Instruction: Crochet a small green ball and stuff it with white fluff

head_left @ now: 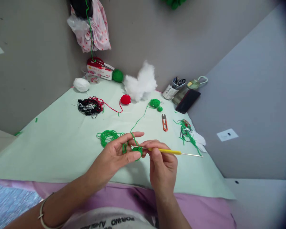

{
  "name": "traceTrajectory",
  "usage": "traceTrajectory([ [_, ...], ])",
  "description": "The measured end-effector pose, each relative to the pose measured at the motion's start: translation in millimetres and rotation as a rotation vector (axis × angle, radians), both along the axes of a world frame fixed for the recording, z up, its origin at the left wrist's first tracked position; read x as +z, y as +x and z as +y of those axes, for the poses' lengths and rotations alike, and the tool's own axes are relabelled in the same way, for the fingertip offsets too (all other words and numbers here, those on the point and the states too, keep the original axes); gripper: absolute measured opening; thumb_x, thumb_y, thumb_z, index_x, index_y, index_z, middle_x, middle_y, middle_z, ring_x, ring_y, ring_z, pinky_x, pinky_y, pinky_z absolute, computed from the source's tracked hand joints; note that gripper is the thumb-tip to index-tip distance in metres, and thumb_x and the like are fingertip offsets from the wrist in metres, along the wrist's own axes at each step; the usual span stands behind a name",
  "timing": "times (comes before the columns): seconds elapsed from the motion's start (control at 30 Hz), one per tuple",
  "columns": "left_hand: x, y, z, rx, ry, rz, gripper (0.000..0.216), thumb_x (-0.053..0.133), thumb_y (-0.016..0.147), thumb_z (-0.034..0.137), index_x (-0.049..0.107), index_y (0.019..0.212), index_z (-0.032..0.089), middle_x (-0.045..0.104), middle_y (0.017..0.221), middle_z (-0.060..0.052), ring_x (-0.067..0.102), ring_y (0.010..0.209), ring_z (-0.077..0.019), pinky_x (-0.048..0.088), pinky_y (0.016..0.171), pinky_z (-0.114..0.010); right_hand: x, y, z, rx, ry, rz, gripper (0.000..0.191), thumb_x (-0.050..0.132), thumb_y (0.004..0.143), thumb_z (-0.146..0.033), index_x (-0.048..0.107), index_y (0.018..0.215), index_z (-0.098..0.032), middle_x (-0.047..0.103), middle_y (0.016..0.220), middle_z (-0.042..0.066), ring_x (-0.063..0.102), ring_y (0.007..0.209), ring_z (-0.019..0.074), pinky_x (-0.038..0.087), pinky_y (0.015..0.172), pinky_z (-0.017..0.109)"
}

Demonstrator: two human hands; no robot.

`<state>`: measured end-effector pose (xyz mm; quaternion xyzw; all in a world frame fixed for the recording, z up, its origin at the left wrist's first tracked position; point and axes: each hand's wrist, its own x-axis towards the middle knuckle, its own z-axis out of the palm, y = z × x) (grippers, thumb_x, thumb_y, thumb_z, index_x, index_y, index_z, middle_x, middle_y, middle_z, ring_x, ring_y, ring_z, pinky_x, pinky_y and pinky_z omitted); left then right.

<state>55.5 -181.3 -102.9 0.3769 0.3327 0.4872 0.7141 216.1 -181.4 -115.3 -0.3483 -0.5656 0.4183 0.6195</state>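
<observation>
Pale-green worktop (pixel 62 149), near edge: the left hand (pixel 114 156) pinches a green crochet piece (pixel 136 149), yarn (pixel 139 120) draped over its forefinger for tension. Beside it, the right hand (pixel 162 165) clamps the yellow hook (pixel 166 151).

Both forearms reach in from below and converge. The left hand (pixel 115 156) is turned palm up, forefinger stretched out, thumb and other fingers pinched. The right hand (pixel 162 165) shows its back, fingertips closed in a pinch grip just beside the left's.
</observation>
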Motion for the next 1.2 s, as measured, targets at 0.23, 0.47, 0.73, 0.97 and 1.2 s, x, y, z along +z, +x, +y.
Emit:
traceTrajectory([
  [0.23,0.3,8.5,-0.1,0.02,-0.176,-0.122,0.046,0.088,0.08,0.035,0.078,0.125,0.028,0.063,0.089,0.001,0.046,0.07,-0.0103,0.042,0.068,-0.023,-11.0,-2.0,-8.4,-0.338,0.507,-0.557,0.039,0.067,0.095,-0.01,0.077,0.121,-0.036,0.075,0.111,0.007,0.07,0.093,0.0213,0.06,0.075,0.038],
  [0.47,2.4,-3.2,4.3,0.06,-0.134,-0.083,0.031,0.085,0.083,0.028,0.084,0.114,0.029,0.061,0.09,0.0,0.048,0.075,-0.0095,0.039,0.066,-0.02,8.4,4.4,2.3,-0.045,0.084,0.047,0.022,0.057,0.104,-0.024,0.078,0.1,-0.027,0.068,0.077,0.001,0.06,0.062,0.0126,0.05,0.054,0.026],
  [0.73,9.4,0.6,-0.6,-0.035,0.015,0.041,0.055,0.08,0.088,0.033,0.068,0.141,0.032,0.064,0.089,0.002,0.055,0.07,-0.0111,0.049,0.069,-0.026,0.9,-2.0,1.1,-0.014,0.045,-0.019,0.017,0.064,0.1,-0.027,0.081,0.099,-0.026,0.074,0.091,0.006,0.069,0.091,0.0199,0.059,0.077,0.034],
  [0.97,19.3,-30.1,1.9,-0.176,0.214,0.252,0.029,0.074,0.093,0.033,0.08,0.122,0.034,0.076,0.106,-0.004,0.068,0.08,-0.0163,0.056,0.079,-0.032,19.9,13.7,5.5,0.22,-0.12,0.218,0.019,0.068,0.098,-0.039,0.075,0.085,-0.026,0.063,0.074,0.0,0.063,0.073,0.0151,0.055,0.067,0.028],
  [1.2,25.9,-66.6,25.2,-0.06,0.304,0.428,0.022,0.074,0.092,0.03,0.084,0.112,0.029,0.08,0.09,-0.005,0.073,0.082,-0.0198,0.06,0.081,-0.033,46.8,74.2,5.5,0.149,-0.056,0.412,0.025,0.065,0.099,-0.031,0.06,0.076,-0.024,0.029,0.063,-0.009,0.011,0.04,0.0051,0.015,0.03,0.019],
])
